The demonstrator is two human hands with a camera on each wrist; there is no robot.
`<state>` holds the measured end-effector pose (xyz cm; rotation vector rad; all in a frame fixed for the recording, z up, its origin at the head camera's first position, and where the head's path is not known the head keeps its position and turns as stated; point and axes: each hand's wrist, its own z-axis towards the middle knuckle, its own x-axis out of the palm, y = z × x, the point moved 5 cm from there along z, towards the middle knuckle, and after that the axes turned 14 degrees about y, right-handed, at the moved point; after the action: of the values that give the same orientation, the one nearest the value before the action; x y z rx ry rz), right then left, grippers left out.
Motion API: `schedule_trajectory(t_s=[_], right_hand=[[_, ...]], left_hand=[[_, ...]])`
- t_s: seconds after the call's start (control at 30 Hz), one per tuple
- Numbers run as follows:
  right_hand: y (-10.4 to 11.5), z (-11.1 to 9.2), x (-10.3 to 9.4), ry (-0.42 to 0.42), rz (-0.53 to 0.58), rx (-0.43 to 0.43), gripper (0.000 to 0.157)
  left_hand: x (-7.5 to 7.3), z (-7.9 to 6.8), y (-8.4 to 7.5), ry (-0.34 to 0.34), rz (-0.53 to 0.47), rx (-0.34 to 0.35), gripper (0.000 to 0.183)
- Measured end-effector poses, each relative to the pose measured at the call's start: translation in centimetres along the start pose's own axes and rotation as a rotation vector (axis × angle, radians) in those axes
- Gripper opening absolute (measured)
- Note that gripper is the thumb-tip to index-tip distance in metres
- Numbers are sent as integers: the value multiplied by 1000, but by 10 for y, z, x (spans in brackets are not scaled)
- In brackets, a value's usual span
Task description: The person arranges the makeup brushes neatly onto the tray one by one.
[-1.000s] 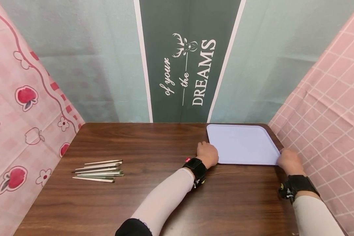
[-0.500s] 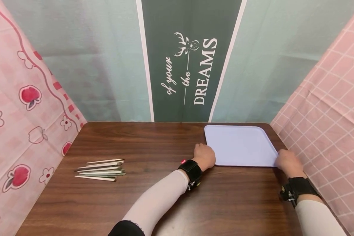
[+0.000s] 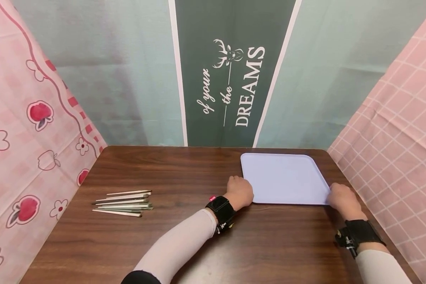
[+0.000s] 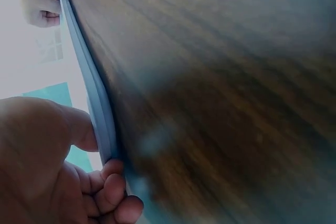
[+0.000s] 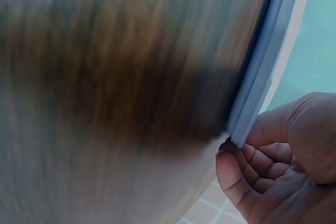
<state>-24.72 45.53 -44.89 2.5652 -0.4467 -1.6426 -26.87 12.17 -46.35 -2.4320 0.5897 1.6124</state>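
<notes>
A pale lavender rectangular tray (image 3: 284, 179) lies at the back right of the wooden table. At its front left corner, my left hand (image 3: 240, 193) grips the rim; in the left wrist view the thumb is on one side of the rim and curled fingers (image 4: 113, 182) on the other. My right hand (image 3: 344, 201) pinches the front right corner. The right wrist view shows its thumb and bent fingers (image 5: 236, 174) around the tray edge (image 5: 262, 72). The tray's underside is out of sight in the head view.
Several thin brushes (image 3: 124, 203) with pale, dark and green handles lie in a loose bundle on the table's left. A green printed cloth (image 3: 216, 130) hangs behind the table (image 3: 184, 173). Pink cloths stand along the left (image 3: 53, 130) and right (image 3: 387, 130) sides.
Both hands have drawn the tray a little left and toward the front of the table, keeping their grip on its corners. The brushes stay where they lay on the table.
</notes>
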Motion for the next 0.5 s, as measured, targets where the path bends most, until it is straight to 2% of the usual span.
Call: schedule_trajectory(t_s=[0.23,0.5], right_hand=[[14,-4,3,9,-27,-26,28],[29,-10,8,13,-57,-87,18]], left_hand=[[4,-12,10,1,0,3,33],[11,-25,23,1,-15,-1,33]])
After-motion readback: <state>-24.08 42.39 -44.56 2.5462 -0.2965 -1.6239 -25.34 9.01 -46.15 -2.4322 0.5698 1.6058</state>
